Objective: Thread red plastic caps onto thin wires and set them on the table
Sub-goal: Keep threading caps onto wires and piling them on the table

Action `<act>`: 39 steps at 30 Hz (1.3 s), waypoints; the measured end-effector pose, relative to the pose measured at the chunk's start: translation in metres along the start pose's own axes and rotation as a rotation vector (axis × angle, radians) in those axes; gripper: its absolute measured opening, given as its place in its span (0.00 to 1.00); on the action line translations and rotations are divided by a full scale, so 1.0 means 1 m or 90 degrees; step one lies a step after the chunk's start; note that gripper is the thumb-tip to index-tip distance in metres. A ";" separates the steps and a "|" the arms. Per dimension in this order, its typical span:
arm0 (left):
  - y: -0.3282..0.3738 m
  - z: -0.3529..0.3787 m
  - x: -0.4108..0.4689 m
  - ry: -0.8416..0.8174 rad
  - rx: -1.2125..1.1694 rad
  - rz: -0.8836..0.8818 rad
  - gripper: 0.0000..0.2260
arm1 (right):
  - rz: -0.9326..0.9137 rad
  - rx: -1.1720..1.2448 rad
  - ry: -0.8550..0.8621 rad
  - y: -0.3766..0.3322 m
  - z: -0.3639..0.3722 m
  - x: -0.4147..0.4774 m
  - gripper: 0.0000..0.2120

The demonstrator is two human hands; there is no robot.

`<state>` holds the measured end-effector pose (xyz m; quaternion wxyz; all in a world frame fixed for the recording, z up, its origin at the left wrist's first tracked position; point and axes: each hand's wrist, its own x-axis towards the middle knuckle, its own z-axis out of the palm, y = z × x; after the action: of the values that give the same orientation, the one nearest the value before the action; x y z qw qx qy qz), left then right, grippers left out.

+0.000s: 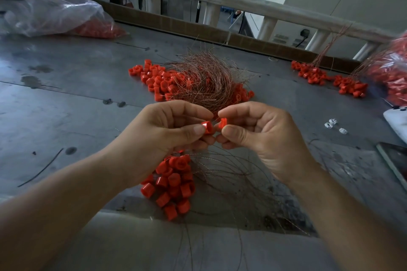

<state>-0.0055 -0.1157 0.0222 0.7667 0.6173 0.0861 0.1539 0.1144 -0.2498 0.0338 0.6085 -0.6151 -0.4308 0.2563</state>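
Threaded caps are lying nearest on the table. Above them, left hand is pinching first cap and right hand is pinching second cap, thumbs and forefingers clamped. Farther: wire bundle is lying over loose caps. Far left: clear bag is holding red caps.

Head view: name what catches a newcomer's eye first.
Mid-frame, the left hand pinches a red cap close to the second cap pinched by the right hand. Behind them a coppery wire tangle lies over loose red caps on the grey table; another cap cluster lies just below the hands.
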 end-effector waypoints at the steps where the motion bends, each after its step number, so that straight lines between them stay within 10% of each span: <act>1: 0.000 0.000 0.000 0.004 0.007 -0.001 0.11 | -0.004 -0.003 0.004 0.000 0.000 0.000 0.10; 39: -0.001 0.000 -0.001 0.004 0.046 -0.016 0.06 | -0.151 -0.253 0.026 0.005 0.011 -0.005 0.13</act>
<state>-0.0060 -0.1161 0.0210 0.7455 0.6429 0.1020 0.1429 0.1036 -0.2475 0.0263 0.5098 -0.6732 -0.5295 0.0807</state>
